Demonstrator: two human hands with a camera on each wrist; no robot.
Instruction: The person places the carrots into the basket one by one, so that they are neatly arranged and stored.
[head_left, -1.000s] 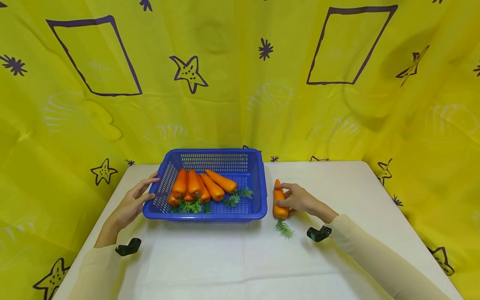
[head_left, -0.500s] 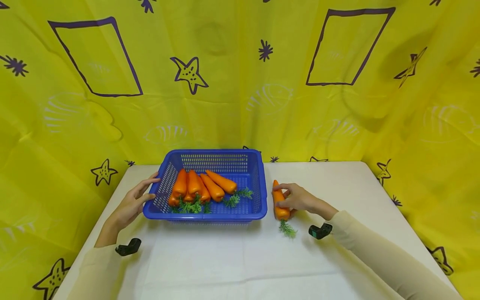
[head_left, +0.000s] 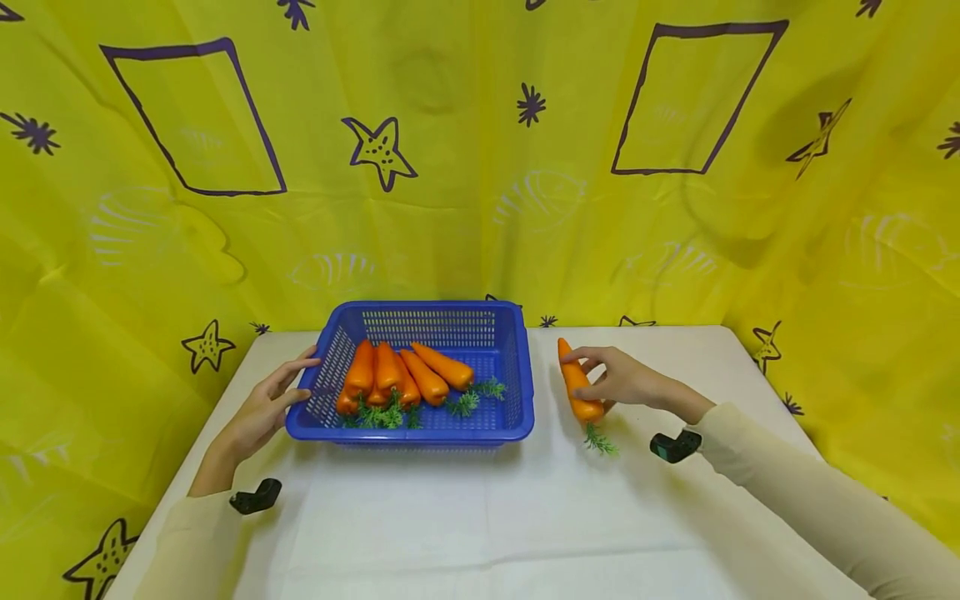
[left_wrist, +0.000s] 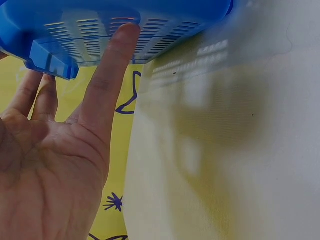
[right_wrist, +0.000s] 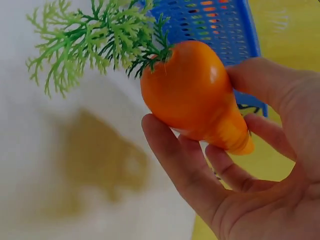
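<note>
A single carrot lifted beside a basket of carrots.

Toward the lower frame, a white cloth-covered table [head_left: 480, 517] is seen. At centre right, an orange plastic carrot with green fronds [head_left: 581, 392] is grasped by the right hand [head_left: 626, 379], fingers and thumb curled round its body, held tilted just above the table and right of the basket. The step is judged a transfer; carrying leftward over the rim would be called for. At centre, the blue perforated plastic basket [head_left: 517, 367], holding several orange carrots [head_left: 397, 377], is steadied by the left hand [head_left: 258, 412], fingers straight against its left wall. Behind, a yellow patterned curtain [head_left: 465, 150] is hung.
</note>
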